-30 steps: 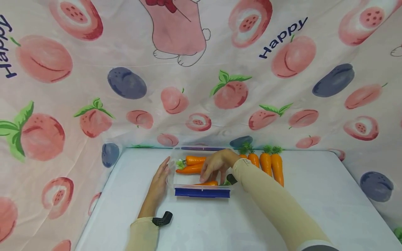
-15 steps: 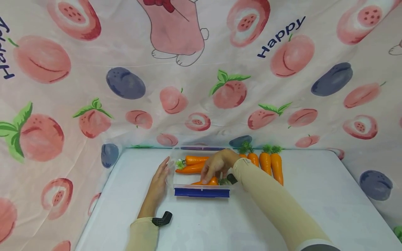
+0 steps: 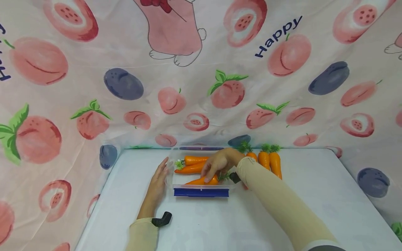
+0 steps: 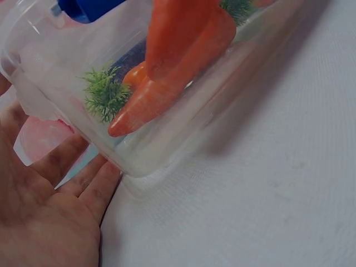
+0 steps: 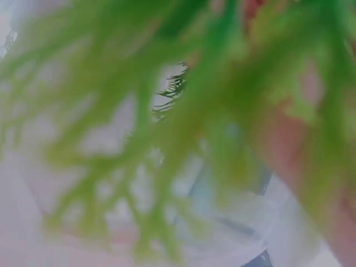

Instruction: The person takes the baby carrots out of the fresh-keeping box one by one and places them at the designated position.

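In the head view a clear plastic box (image 3: 170, 179) with blue latch flaps (image 3: 201, 192) stands open-topped on the table. My right hand (image 3: 218, 164) reaches into it and grips an orange carrot (image 3: 196, 182) near its leafy end, just behind the front wall. Two more carrots lie at the back of the box, one behind (image 3: 194, 159) and one before it (image 3: 190, 169). Against the left wall rests my left hand (image 3: 157, 186), its fingers straight; the left wrist view shows that palm (image 4: 50, 217) beside the box's corner. Blurred green leaves (image 5: 167, 139) fill most of the right wrist view.
Several carrots (image 3: 275, 165) lie side by side on the white table (image 3: 314, 195), right of the box and partly behind my right forearm. A fruit-print cloth (image 3: 194, 80) hangs behind the table's far edge.
The gripped carrot has come up and a little left, so more of it shows above the front rim. My left hand keeps its place at the box. The head view has shifted slightly.
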`<state>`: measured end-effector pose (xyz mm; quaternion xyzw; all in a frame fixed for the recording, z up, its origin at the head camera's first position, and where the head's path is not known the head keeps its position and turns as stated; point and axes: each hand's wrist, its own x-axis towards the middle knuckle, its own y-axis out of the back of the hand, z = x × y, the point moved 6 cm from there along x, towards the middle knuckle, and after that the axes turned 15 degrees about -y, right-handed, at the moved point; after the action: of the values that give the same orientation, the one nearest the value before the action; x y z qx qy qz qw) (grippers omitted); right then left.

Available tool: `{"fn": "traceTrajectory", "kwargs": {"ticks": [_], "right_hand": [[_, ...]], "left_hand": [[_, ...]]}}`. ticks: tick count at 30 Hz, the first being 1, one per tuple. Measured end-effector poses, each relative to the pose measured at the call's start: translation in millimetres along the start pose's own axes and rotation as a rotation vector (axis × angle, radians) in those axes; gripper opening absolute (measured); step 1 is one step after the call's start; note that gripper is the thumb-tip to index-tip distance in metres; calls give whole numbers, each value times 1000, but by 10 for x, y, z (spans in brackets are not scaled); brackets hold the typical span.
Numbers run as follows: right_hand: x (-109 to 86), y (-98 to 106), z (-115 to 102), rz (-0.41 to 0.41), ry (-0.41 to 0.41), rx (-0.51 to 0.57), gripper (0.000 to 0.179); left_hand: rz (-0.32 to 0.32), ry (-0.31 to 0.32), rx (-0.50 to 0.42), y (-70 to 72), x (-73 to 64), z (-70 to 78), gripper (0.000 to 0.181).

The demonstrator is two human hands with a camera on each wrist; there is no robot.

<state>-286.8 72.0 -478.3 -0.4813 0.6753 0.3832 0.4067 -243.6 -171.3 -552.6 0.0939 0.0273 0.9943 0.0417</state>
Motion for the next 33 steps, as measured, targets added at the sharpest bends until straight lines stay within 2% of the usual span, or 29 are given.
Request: {"fn": "traceTrajectory", "kwargs": {"ticks": [11,19,28,33], "right_hand": [[-124,16,36,-22,55,75,36],[-267,40,61,-53,99,152,32],[-430,178,160,58,207,180,30],[-530,244,223,138,251,178,36]], "left_hand": [[-6,-3,38,-12,9,2,48],[-6,-8,31,-14,12,18,48],[-13,-28,23,-10,-4,71,48],[-11,-40,0,-9,-4,82,49]]}}
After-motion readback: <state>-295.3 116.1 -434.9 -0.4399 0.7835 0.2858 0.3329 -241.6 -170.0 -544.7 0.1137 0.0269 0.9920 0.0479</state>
